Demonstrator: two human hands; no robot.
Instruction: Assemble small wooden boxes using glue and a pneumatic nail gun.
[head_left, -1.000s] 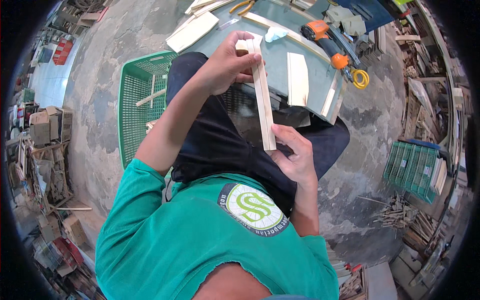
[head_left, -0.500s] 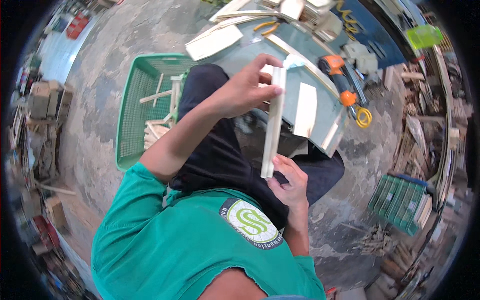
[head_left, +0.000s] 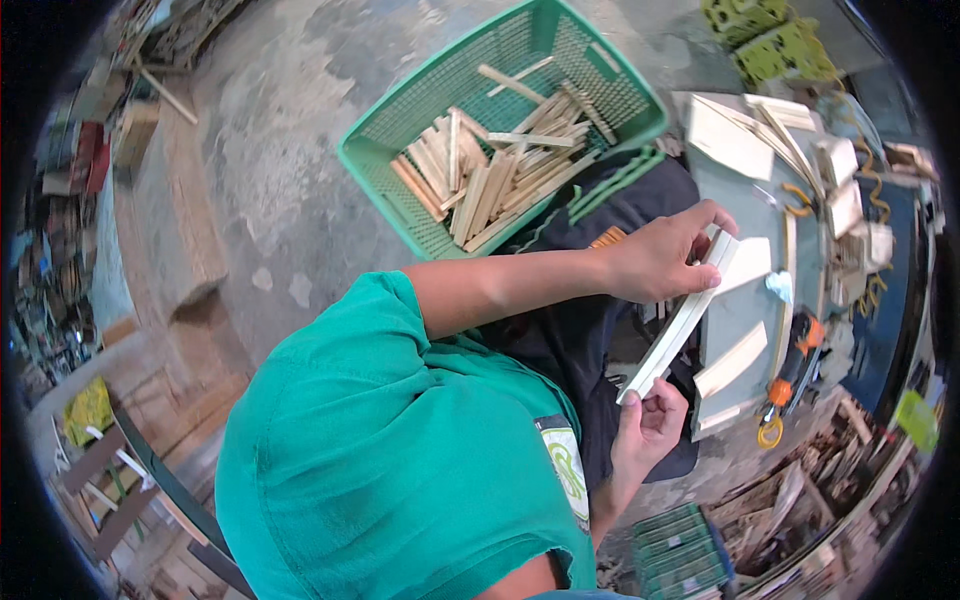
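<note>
A pale wooden strip (head_left: 672,335) with a lengthwise groove or seam lies slantwise between my two hands, above my lap. My left hand (head_left: 655,260) is closed round its far end, thumb on top and fingers curled over. At the near end, my right hand (head_left: 650,420) pinches the tip between thumb and fingers. Just beyond the strip is a grey-blue work surface (head_left: 722,330). It carries a flat wooden piece (head_left: 730,360), a wider pale board (head_left: 728,145) and an orange and black power tool (head_left: 795,365).
A green plastic basket (head_left: 480,55) stands beyond my left forearm, with many wooden sticks (head_left: 490,185) inside. Orange-handled pliers (head_left: 798,200) lie among boards on the work surface. A green crate (head_left: 680,555) and scrap wood (head_left: 790,500) are on the right.
The view has swung left, so the basket shows more fully and the work surface sits farther right. Both hands still hold the strip, which now slants more in the picture.
</note>
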